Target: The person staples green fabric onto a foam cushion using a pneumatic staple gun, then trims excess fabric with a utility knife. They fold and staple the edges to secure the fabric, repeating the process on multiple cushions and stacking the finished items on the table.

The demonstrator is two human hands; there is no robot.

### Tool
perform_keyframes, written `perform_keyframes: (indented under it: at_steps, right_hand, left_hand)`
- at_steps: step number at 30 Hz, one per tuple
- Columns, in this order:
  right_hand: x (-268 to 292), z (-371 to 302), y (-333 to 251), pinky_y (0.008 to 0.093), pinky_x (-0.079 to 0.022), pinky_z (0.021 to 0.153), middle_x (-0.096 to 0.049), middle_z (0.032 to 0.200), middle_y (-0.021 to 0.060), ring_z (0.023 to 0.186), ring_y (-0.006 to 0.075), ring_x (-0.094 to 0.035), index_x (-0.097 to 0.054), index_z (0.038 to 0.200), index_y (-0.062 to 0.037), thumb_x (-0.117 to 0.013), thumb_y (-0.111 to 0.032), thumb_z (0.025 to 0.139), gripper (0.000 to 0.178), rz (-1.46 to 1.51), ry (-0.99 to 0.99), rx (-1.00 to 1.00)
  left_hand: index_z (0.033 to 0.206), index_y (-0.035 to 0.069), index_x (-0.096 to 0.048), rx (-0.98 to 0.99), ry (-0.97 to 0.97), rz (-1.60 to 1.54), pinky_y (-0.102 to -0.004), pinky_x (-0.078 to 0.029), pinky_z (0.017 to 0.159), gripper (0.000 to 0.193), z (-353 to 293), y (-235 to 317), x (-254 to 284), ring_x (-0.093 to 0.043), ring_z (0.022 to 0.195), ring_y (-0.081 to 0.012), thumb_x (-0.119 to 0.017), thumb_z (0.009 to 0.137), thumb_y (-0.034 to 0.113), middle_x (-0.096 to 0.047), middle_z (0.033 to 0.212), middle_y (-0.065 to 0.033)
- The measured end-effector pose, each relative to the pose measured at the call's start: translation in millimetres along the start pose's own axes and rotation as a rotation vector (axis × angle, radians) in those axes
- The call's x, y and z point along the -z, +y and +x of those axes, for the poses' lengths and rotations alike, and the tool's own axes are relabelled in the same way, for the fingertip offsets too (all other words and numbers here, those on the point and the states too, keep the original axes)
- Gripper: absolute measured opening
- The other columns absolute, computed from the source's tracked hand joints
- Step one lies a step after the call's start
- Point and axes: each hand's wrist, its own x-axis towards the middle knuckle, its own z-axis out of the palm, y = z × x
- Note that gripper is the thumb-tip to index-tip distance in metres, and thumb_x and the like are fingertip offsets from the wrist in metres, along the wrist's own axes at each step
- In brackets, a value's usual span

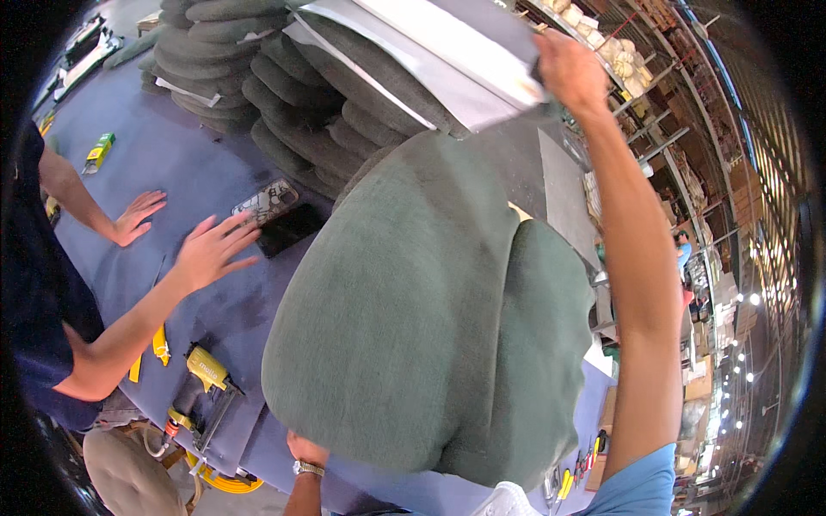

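Note:
A large dark-green upholstered seat cushion [379, 318] fills the middle, with another green padded piece [542, 344] against its right side. My left hand [307, 449], a watch on its wrist, meets the cushion's near edge; its fingers go out of sight there. Stretched far forward, my right hand [572, 73] is closed on the right end of a white sheet-like piece [439, 52], which is blurred. That piece lies over the stacked grey-green cushions [301, 112] at the back.
On the blue-covered table [112, 215] lie a phone [267, 199], a dark flat object [291, 230], a yellow nail gun [209, 370] and a green box [99, 153]. At left, a co-worker's two open hands [215, 249] hover over it. Hand tools [576, 473] lie near right; shelving [671, 155] stands beyond.

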Motion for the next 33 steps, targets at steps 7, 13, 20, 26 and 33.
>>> perform_keyframes:
  at_steps: [7,13,20,26,33]
  right_hand:
    - [222,-51,142,0.0484,-0.054,0.084,-0.071,0.101,0.0220,0.097,0.0432,-0.069,-0.073,0.109,-0.0066,-0.056,-0.034,0.104,0.032,-0.218,0.032,0.143]
    - [373,-221,285,0.0425,-0.051,0.095,-0.074,0.106,0.0213,0.103,0.0375,-0.069,-0.074,0.111,0.0024,-0.064,-0.034,0.101,0.039,-0.327,-0.223,-0.137]
    - [348,-513,216,0.0447,-0.055,0.074,-0.074,0.096,0.0179,0.082,0.0362,-0.071,-0.074,0.119,-0.0150,-0.060,-0.036,0.100,0.032,-0.134,-0.333,-0.752]
    - [194,-752,61,0.0560,-0.053,0.077,-0.072,0.093,0.0169,0.090,0.0446,-0.067,-0.069,0.100,-0.0109,-0.058,-0.029,0.099,0.021,0.034,-0.535,-0.793]
    - [171,-913,-6,0.0389,-0.054,0.079,-0.073,0.099,0.0165,0.088,0.0293,-0.069,-0.072,0.104,0.0013,-0.068,-0.025,0.097,0.027,0.572,-0.421,-1.153]
  left_hand:
    - [0.099,0.012,-0.073,0.045,0.155,0.019,-0.0459,-0.053,0.068,0.019,38,31,28,-0.063,0.080,-0.0324,-0.067,0.081,0.009,-0.062,0.085,-0.0095]
    - [0.105,0.012,-0.072,-0.015,0.134,0.046,-0.0488,-0.054,0.074,0.019,33,32,21,-0.063,0.082,-0.0354,-0.064,0.088,0.010,-0.065,0.089,-0.0108]
    - [0.113,0.012,-0.075,0.049,0.057,0.061,-0.0453,-0.055,0.088,0.024,39,-17,0,-0.068,0.105,-0.0358,-0.058,0.096,0.013,-0.073,0.116,-0.0122]
    - [0.124,0.013,-0.074,-0.057,-0.136,-0.072,-0.0422,-0.055,0.088,0.033,33,-45,-1,-0.071,0.098,-0.0321,-0.061,0.095,0.024,-0.075,0.113,-0.0146]
    - [0.129,0.016,-0.070,0.336,-0.343,-0.238,-0.0436,-0.057,0.077,0.038,-86,40,40,-0.074,0.083,-0.0334,-0.066,0.092,0.023,-0.076,0.092,-0.0169]
